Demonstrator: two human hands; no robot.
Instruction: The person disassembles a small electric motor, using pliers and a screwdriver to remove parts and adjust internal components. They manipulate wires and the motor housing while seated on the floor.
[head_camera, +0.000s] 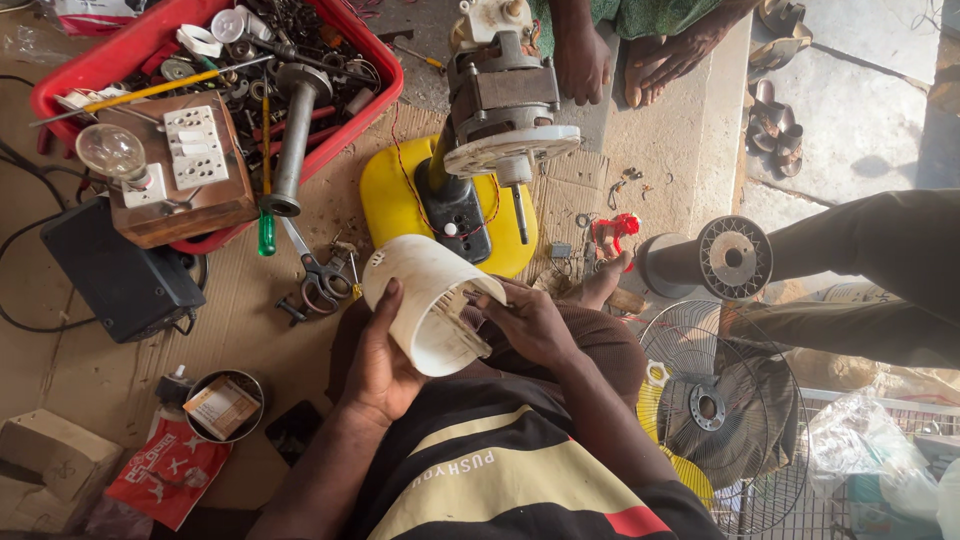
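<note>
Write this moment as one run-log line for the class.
left hand: holds white housing | right hand: grips housing's slotted edge | motor: upright on yellow base

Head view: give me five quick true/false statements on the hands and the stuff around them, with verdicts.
1. Both hands are on the white plastic housing. True: the left hand cups its side and the right hand is at its slotted end.
2. The electric motor stands on a blue base. False: it rests on a yellow base.
3. The red tray holds tools and metal parts. True.
4. The scissors are in the right hand. False: they lie on the cardboard, beside the left hand.
5. The fan guard lies left of the person. False: it is on the right.
</note>
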